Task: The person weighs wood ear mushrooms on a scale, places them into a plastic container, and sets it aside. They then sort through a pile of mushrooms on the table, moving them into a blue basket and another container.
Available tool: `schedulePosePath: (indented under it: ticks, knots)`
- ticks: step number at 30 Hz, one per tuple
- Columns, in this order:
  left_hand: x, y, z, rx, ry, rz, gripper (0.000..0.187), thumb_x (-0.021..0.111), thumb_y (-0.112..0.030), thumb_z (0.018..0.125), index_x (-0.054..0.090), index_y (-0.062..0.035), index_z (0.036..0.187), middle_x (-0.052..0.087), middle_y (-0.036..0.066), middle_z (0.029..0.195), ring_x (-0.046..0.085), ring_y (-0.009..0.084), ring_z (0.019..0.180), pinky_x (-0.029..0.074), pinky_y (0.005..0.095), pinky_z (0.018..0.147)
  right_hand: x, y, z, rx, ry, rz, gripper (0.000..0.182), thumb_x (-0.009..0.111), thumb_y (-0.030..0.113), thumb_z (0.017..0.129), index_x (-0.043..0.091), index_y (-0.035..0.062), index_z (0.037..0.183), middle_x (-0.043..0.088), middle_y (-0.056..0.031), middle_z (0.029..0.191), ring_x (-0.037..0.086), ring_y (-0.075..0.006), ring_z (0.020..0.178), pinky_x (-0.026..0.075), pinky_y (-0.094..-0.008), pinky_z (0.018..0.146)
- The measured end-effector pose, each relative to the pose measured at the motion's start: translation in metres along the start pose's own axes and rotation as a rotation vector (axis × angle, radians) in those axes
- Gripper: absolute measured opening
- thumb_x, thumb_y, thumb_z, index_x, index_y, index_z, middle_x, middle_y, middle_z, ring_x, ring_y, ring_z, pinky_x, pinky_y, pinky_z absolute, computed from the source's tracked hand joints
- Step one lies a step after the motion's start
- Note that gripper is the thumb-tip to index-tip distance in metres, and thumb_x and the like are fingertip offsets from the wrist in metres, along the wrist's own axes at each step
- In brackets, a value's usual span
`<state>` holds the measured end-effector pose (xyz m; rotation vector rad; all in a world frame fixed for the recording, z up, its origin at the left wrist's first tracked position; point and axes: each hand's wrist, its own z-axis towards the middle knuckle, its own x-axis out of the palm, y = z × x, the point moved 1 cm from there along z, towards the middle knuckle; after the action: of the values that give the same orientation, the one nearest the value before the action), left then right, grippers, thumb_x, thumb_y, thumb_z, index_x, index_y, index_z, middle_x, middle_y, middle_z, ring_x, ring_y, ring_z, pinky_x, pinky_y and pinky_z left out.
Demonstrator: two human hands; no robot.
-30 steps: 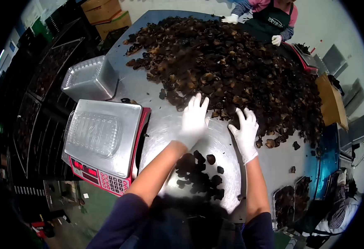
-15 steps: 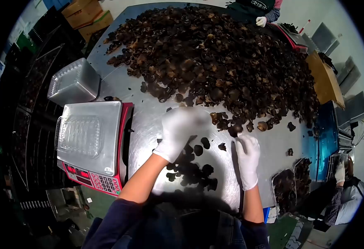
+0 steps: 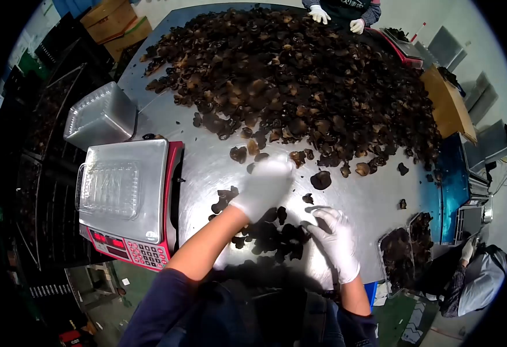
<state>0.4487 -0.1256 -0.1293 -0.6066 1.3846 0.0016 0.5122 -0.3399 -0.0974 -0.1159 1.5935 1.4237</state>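
Metal table [image 3: 204, 168] largely covered by a dark heap [image 3: 300, 87]

Across the far side of the table, the heap is spread in a broad mound of ruffled pieces resembling wood-ear fungus, with brown patches showing among the black. Toward the near edge, a smaller cluster [image 3: 274, 238] of similar pieces is laid on the bare metal, and a few loose pieces [image 3: 320, 180] are scattered between the two.

Over the metal between heap and cluster, the person's left hand [image 3: 268, 184], gloved in white, is blurred; whether its fingers are spread or closed on a piece cannot be told. Just beside the cluster, on its right, the right hand [image 3: 335, 238] is held, also gloved, with fingers loosely bent and the thumb set slightly apart; whether anything is pinched there cannot be told.

At the left, a red-bodied scale [image 3: 156, 196] is topped by a clear plastic tray [image 3: 111, 191], and red digits are lit on its display. Behind it, a stack of clear containers [image 3: 106, 118] is placed. Near the lower right edge, clear trays [image 3: 411, 248] are filled with similar dark pieces.

Beyond the heap, gloved hands [image 3: 319, 14] are held by a co-worker in a dark apron [image 3: 349, 10], near whom a second scale [image 3: 404, 49] is set. Another person [image 3: 479, 289] is partly seen at the lower right. Cardboard boxes [image 3: 109, 23] are piled at the upper left.
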Motion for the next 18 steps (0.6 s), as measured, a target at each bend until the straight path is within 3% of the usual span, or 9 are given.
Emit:
schedulePosePath:
  ticks: [1,3,4,7,12,14,15,17,18]
  knots:
    - [0.007,0.000,0.013,0.006,-0.003,-0.006,0.022,0.067,-0.019,0.080,0.065,-0.0029,0.094,0.063,0.017,0.094,0.063,0.0325,0.092,0.052,0.0423,0.082,-0.001,0.000,-0.006,-0.052,-0.084,-0.126,0.028,0.082,0.013,0.074,0.071,0.0102,0.099,0.069,-0.0047,0.101,0.063,-0.0236,0.091,0.048,-0.0350,0.080]
    - [0.017,-0.001,0.037,0.150,-0.336,-0.065,0.023,0.065,-0.012,0.080,0.064,-0.0029,0.102,0.060,0.018,0.100,0.062,0.0332,0.093,0.053,0.0419,0.082,-0.003,-0.011,-0.016,0.039,-0.201,-0.067,0.025,0.080,0.010,0.076,0.070,0.0077,0.099,0.069,-0.0067,0.101,0.063,-0.0252,0.092,0.048,-0.0359,0.082]
    - [0.026,0.002,0.047,0.153,-0.340,-0.068,0.023,0.065,-0.012,0.080,0.064,-0.0029,0.102,0.060,0.018,0.100,0.062,0.0332,0.093,0.053,0.0419,0.082,-0.004,-0.015,-0.021,0.073,-0.257,-0.071,0.024,0.079,0.009,0.076,0.070,0.0069,0.098,0.069,-0.0075,0.101,0.063,-0.0257,0.092,0.048,-0.0362,0.083]
    - [0.040,0.003,0.064,0.077,-0.051,0.029,0.028,0.064,-0.007,0.080,0.063,-0.0035,0.108,0.059,0.019,0.108,0.061,0.0349,0.100,0.052,0.0418,0.086,-0.010,-0.024,-0.036,0.104,-0.285,-0.123,0.019,0.077,0.005,0.078,0.070,0.0052,0.095,0.069,-0.0087,0.101,0.063,-0.0261,0.095,0.049,-0.0358,0.086]
    - [0.032,0.011,0.049,0.012,-0.077,-0.141,0.025,0.059,-0.002,0.082,0.063,-0.0033,0.106,0.061,0.017,0.106,0.061,0.0349,0.099,0.051,0.0415,0.085,-0.020,-0.035,-0.041,0.190,-0.268,-0.061,0.020,0.075,0.001,0.078,0.070,0.0046,0.096,0.069,-0.0099,0.101,0.063,-0.0261,0.097,0.049,-0.0342,0.090]
    - [0.033,0.012,0.032,0.065,-0.362,-0.320,0.025,0.058,-0.002,0.082,0.063,-0.0042,0.106,0.061,0.016,0.104,0.062,0.0346,0.097,0.051,0.0410,0.085,-0.025,-0.039,-0.020,0.205,-0.208,-0.136,0.023,0.073,0.004,0.080,0.071,0.0064,0.103,0.068,-0.0120,0.100,0.063,-0.0293,0.098,0.049,-0.0361,0.090]
    - [0.017,0.001,0.019,-0.019,-0.318,-0.343,0.024,0.059,-0.002,0.081,0.063,-0.0043,0.104,0.062,0.016,0.101,0.063,0.0335,0.095,0.051,0.0396,0.085,-0.017,-0.050,-0.008,0.140,-0.258,-0.031,0.029,0.072,0.008,0.082,0.069,0.0071,0.111,0.067,-0.0136,0.105,0.063,-0.0311,0.103,0.049,-0.0373,0.092]
    - [0.016,-0.002,0.004,-0.032,-0.324,-0.401,0.023,0.058,-0.002,0.081,0.063,-0.0039,0.103,0.062,0.016,0.100,0.063,0.0335,0.095,0.051,0.0396,0.085,-0.014,-0.034,0.026,0.084,-0.184,-0.134,0.051,0.072,0.015,0.082,0.058,0.0121,0.131,0.061,-0.0146,0.124,0.061,-0.0314,0.112,0.049,-0.0374,0.095]
    - [0.015,-0.004,-0.003,-0.053,-0.332,-0.460,0.022,0.058,-0.001,0.081,0.064,-0.0035,0.102,0.062,0.015,0.099,0.063,0.0335,0.094,0.051,0.0395,0.085,-0.005,-0.036,0.041,0.049,-0.155,-0.179,0.057,0.074,0.016,0.080,0.056,0.0135,0.134,0.059,-0.0141,0.126,0.060,-0.0320,0.112,0.049,-0.0381,0.096]
